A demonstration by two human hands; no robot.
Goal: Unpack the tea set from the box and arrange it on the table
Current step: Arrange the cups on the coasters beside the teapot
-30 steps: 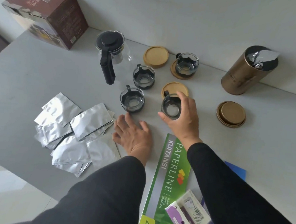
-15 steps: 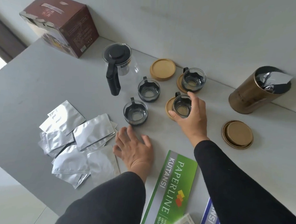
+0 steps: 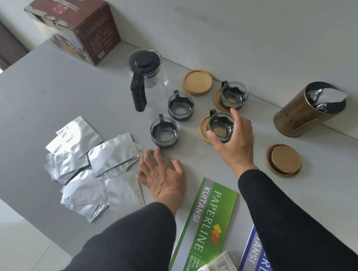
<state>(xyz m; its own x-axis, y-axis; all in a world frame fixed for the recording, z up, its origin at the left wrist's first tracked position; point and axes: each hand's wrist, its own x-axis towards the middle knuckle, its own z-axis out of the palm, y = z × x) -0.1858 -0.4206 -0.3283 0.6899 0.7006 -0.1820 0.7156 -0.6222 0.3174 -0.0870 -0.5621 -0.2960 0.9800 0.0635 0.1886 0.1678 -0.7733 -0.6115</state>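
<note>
A glass teapot [image 3: 145, 76] with a black lid and handle stands at the back of the grey table [image 3: 49, 96]. Two glass cups with dark holders [image 3: 181, 107] [image 3: 164, 132] stand on the bare table. A third cup [image 3: 233, 95] sits on a wooden coaster by the wall. My right hand [image 3: 234, 143] curls round a fourth cup [image 3: 220, 127], thumb on its near side, and the cup sits on a wooden coaster [image 3: 204, 129]. One bare coaster [image 3: 197, 82] lies beside the teapot. My left hand [image 3: 162, 174] rests flat on the table with fingers spread. The brown box [image 3: 75, 24] stands far left.
A bronze tin [image 3: 302, 114] with foil packets inside stands at the right by the wall, its lid [image 3: 283, 160] lying in front. Several silver foil sachets [image 3: 91, 165] lie at the left. A green receipt book [image 3: 205, 232] and a blue one [image 3: 256, 259] lie near me.
My right hand moved the cup away from me and set it onto the wooden coaster. My left hand stayed flat on the table. The camera view shifted.
</note>
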